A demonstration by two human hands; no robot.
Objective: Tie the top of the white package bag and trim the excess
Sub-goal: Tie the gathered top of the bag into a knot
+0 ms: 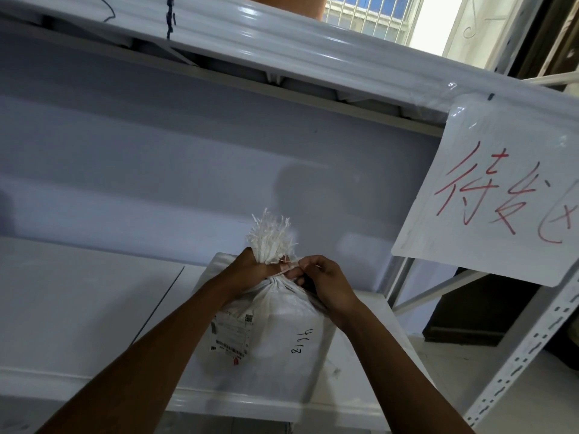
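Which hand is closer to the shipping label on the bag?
Left. The left hand sits directly above the shipping label; the right hand is up and farther right.

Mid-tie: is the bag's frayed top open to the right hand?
Probably yes: the frayed top stands clear above the left hand gripping the bag neck, beside the right hand, which is pinching the tie.

One white woven plastic package bag (282,333). Two bare hands at the bag's neck: left hand (250,270), right hand (326,283). One thin white tie strip (286,268) there too. One printed paper shipping label (233,336) on the bag's front. One white paper sign (488,189) with red handwriting, up right of the bag. Two white metal shelf boards (78,308): one under the bag, one above it.
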